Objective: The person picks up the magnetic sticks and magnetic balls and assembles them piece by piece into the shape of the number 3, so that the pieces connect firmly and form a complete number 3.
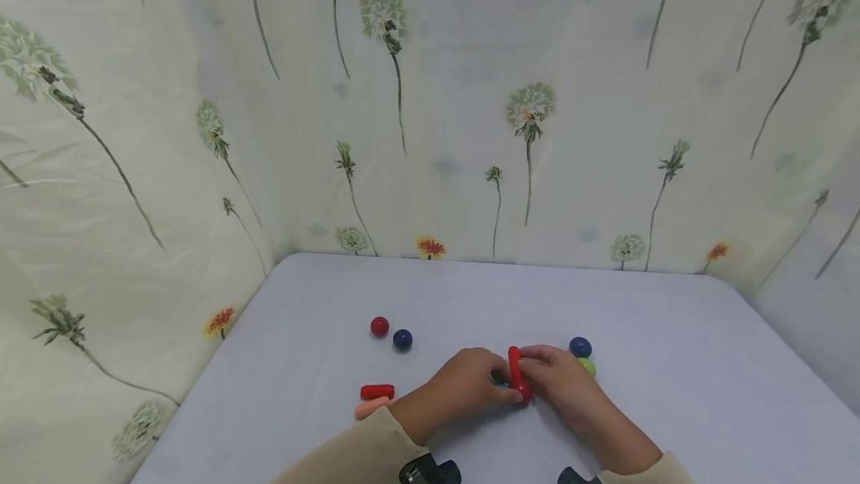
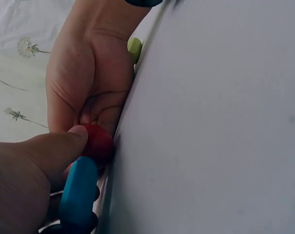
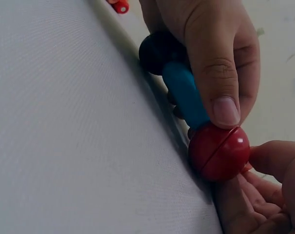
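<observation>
Trouble spot is the shiny red ball (image 3: 219, 152) by the white bench (image 1: 302, 305): left hand (image 1: 473, 383) curls round its slim blue rod (image 3: 186, 95), right hand (image 1: 558, 376) pinches a straight red rod (image 1: 515, 366) against it (crooked pressure could pop something loose).

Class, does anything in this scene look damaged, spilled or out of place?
Nothing clearly stands out. The loose red stick and peach stick show no visible damage, and no spill shows. A dark line crosses the held red ball, probably just a seam.
</observation>
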`<state>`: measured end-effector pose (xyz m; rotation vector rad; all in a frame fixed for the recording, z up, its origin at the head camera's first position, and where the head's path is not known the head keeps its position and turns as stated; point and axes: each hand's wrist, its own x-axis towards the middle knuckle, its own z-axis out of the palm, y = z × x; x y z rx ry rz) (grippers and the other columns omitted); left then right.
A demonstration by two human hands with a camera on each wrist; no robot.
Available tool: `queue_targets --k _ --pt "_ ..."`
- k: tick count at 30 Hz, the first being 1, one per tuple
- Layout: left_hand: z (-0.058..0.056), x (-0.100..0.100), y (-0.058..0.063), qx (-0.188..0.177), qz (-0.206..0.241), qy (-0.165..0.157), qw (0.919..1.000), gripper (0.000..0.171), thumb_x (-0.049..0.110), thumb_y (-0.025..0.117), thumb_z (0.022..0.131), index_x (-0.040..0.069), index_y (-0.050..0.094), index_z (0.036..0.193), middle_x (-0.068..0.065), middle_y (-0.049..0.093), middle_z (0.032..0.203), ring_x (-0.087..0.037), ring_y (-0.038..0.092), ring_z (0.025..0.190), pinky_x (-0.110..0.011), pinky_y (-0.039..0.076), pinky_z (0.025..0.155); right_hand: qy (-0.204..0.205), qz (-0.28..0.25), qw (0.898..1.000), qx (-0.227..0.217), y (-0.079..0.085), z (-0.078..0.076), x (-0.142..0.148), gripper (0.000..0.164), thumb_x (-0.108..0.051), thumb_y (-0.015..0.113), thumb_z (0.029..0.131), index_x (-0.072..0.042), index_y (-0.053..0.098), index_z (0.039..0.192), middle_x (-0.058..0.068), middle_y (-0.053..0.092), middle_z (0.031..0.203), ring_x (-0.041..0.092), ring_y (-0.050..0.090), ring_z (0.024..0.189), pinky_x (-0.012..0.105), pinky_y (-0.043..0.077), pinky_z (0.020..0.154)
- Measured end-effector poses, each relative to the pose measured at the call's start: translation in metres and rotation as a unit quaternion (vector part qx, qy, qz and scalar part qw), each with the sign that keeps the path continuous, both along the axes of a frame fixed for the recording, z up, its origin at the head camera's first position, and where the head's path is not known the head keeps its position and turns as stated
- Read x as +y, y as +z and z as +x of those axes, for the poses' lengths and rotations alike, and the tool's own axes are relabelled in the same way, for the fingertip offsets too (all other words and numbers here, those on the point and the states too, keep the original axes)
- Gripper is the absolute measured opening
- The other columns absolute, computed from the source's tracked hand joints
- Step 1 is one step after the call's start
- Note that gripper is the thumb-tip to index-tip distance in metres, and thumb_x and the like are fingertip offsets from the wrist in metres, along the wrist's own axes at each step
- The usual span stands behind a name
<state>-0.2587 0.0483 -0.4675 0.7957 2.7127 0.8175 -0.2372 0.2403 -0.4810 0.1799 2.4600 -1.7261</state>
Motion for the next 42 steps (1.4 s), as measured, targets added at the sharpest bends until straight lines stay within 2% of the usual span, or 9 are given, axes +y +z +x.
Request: queue_targets --k 3,10,18,22,26,30,33,37,42 --pt "-0.001 -0.002 -0.004 0.009 0.014 -0.011 0.9998 0.017 0.041 0.087 0.086 0.027 0.078 0.091 0.020 0.065 0.078 -0.001 0.054 0.077 -0.021 0.046 0.073 -0.001 0.002 1.000 0.001 0.002 0.001 -0.001 0.039 -0.017 0.066 0.101 0.005 0.064 0.134 0.016 0.074 0.122 0.022 0.071 0.107 0.037 0.060 0.093" --pt "-0.002 -0.007 -0.008 0.010 0.012 -0.021 0.9996 0.019 0.040 0.087 0.086 0.030 0.081 0.101 0.023 0.067 0.086 0.003 0.055 0.081 -0.021 0.049 0.078 -0.011 0.032 0.999 -0.008 0.003 0.004 0.000 0.040 -0.024 0.069 0.099 -0.001 0.067 0.131 0.012 0.073 0.124 0.023 0.070 0.111 0.041 0.059 0.096" --pt "0.004 -0.005 -0.008 0.003 0.011 -0.024 0.9996 0.020 0.041 0.086 0.086 0.032 0.082 0.104 0.025 0.068 0.088 0.005 0.058 0.088 -0.022 0.052 0.086 -0.031 0.138 0.990 -0.016 0.007 0.014 0.004 0.046 -0.040 0.069 0.098 -0.009 0.068 0.133 0.005 0.077 0.117 0.022 0.070 0.109 0.050 0.057 0.096" --pt "0.004 -0.003 -0.009 0.001 0.008 -0.020 0.9998 0.021 0.041 0.086 0.086 0.032 0.082 0.104 0.025 0.068 0.088 0.005 0.058 0.089 -0.023 0.053 0.087 -0.033 0.212 0.976 0.047 0.015 0.020 0.009 0.042 -0.035 0.068 0.100 -0.010 0.067 0.134 0.004 0.077 0.116 0.023 0.072 0.106 0.050 0.058 0.093" --pt "0.003 -0.002 -0.010 0.002 0.001 -0.017 0.9999 0.022 0.043 0.086 0.086 0.033 0.082 0.105 0.025 0.067 0.088 0.005 0.058 0.089 -0.023 0.053 0.087 -0.070 0.256 0.959 0.102 0.024 0.020 0.021 0.035 -0.031 0.065 0.102 -0.011 0.068 0.130 0.006 0.076 0.115 0.025 0.071 0.108 0.048 0.059 0.091" --pt "0.003 -0.002 -0.009 -0.006 -0.005 -0.010 0.9999 0.021 0.042 0.086 0.086 0.034 0.081 0.105 0.025 0.067 0.090 0.004 0.058 0.091 -0.024 0.053 0.089 -0.125 0.267 0.947 0.127 0.031 0.016 0.039 0.033 -0.029 0.061 0.103 -0.008 0.067 0.127 0.012 0.075 0.116 0.029 0.071 0.108 0.048 0.059 0.089" --pt "0.003 -0.003 -0.007 -0.010 -0.006 -0.004 0.9999 0.022 0.042 0.086 0.086 0.034 0.081 0.106 0.024 0.067 0.092 0.003 0.058 0.093 -0.025 0.053 0.090 -0.147 0.277 0.941 0.129 0.031 0.011 0.055 0.036 -0.026 0.061 0.103 -0.003 0.065 0.130 0.019 0.070 0.122 0.036 0.067 0.114 0.053 0.055 0.092" --pt "0.004 -0.004 -0.004 -0.011 -0.007 0.002 0.9999 0.022 0.042 0.086 0.086 0.034 0.081 0.106 0.024 0.067 0.094 0.003 0.058 0.094 -0.026 0.053 0.090 -0.137 0.285 0.943 0.102 0.026 0.005 0.073 0.043 -0.025 0.063 0.103 0.001 0.060 0.137 0.026 0.063 0.131 0.043 0.060 0.123 0.058 0.052 0.097" --pt "0.004 -0.004 -0.002 -0.022 -0.006 0.009 0.9997 0.022 0.042 0.086 0.086 0.035 0.081 0.106 0.024 0.067 0.095 0.002 0.058 0.096 -0.028 0.054 0.091 -0.095 0.265 0.957 0.065 0.016 -0.003 0.088 0.051 -0.031 0.063 0.104 -0.002 0.055 0.146 0.026 0.061 0.141 0.045 0.056 0.132 0.061 0.047 0.103"
